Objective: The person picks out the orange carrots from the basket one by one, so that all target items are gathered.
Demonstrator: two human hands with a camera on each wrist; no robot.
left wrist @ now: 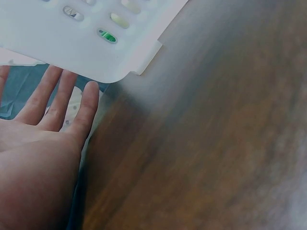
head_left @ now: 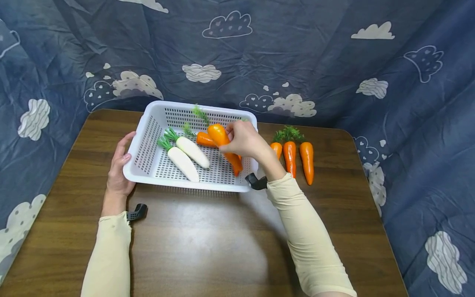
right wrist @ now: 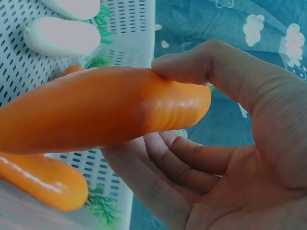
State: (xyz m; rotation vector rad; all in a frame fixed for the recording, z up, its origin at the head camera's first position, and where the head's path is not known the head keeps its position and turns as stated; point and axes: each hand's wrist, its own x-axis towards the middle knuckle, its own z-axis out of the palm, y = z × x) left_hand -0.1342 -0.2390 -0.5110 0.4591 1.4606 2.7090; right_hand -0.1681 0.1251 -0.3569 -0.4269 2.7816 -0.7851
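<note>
My right hand (head_left: 243, 138) pinches an orange carrot (right wrist: 105, 110) between thumb and fingers, over the right half of a white slotted basket (head_left: 193, 186). The carrot's thick end points to the far side. Below it in the basket lie another carrot (head_left: 205, 139) and, in the right wrist view, a further carrot (right wrist: 57, 184) partly hidden. Two white radishes (head_left: 193, 152) with green tops lie in the basket's left half. At the basket's left end, my left hand (head_left: 119, 169) rests against the outside, thumb at the rim, fingers straight in the left wrist view.
Several carrots (head_left: 306, 161) with green tops lie on the wooden table (head_left: 193, 247) right of the basket, partly behind my right wrist. A blue cloud-patterned cloth (head_left: 230, 53) hangs behind the table and at both sides.
</note>
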